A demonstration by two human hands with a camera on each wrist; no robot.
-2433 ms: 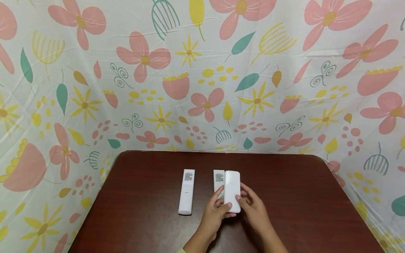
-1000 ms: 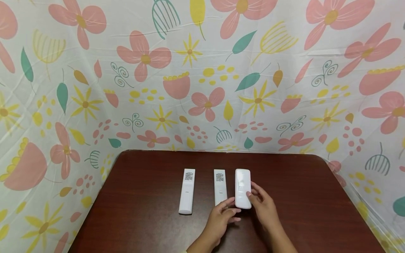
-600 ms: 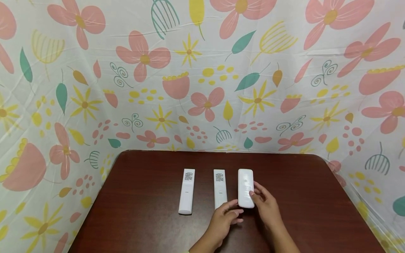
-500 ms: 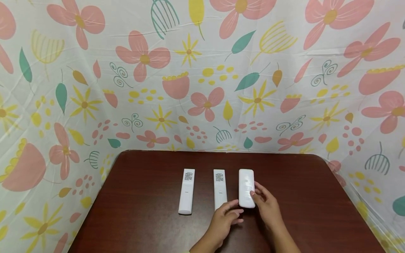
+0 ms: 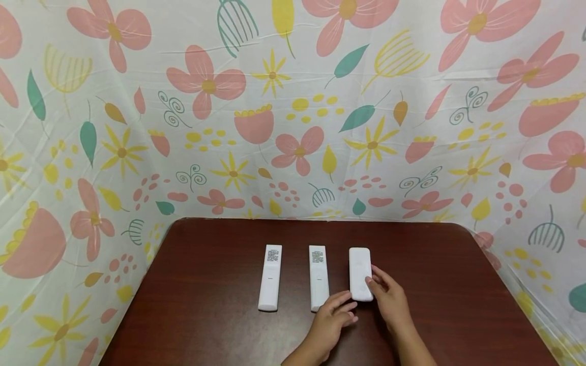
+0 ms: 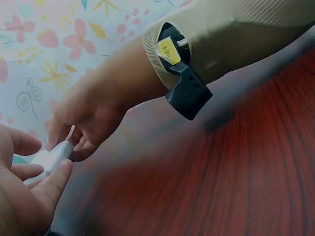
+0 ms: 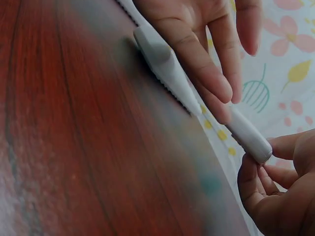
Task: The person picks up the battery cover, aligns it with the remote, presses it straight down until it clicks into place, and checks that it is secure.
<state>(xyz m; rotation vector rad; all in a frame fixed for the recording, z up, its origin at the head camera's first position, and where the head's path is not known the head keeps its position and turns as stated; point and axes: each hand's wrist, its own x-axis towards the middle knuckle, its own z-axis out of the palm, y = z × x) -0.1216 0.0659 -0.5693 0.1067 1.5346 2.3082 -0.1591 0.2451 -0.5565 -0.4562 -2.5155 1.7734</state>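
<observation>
In the head view, a short, wide white remote control [image 5: 360, 272] lies back side up in my right hand [image 5: 390, 302], thumb on top at its right edge and fingers beneath. My left hand [image 5: 330, 324] has its fingers loosely extended, the index fingertip at the remote's lower left corner. In the right wrist view the held remote [image 7: 252, 140] appears above the table, pinched at one end. To its left, a longer white remote control [image 5: 319, 284] with a printed label lies on the table. A similar long white remote control [image 5: 270, 279] lies further left, roughly parallel.
The dark red-brown wooden table [image 5: 206, 284] has rounded far corners. A white curtain [image 5: 293, 122] printed with flowers and leaves surrounds its back and sides. A black wrist mount [image 6: 187, 93] sits on my right sleeve.
My right hand has carried the short remote rightward, from over the middle long remote to a spot apart from it. My left hand has followed rightward, loosening its hold, and uncovered the middle remote's near end.
</observation>
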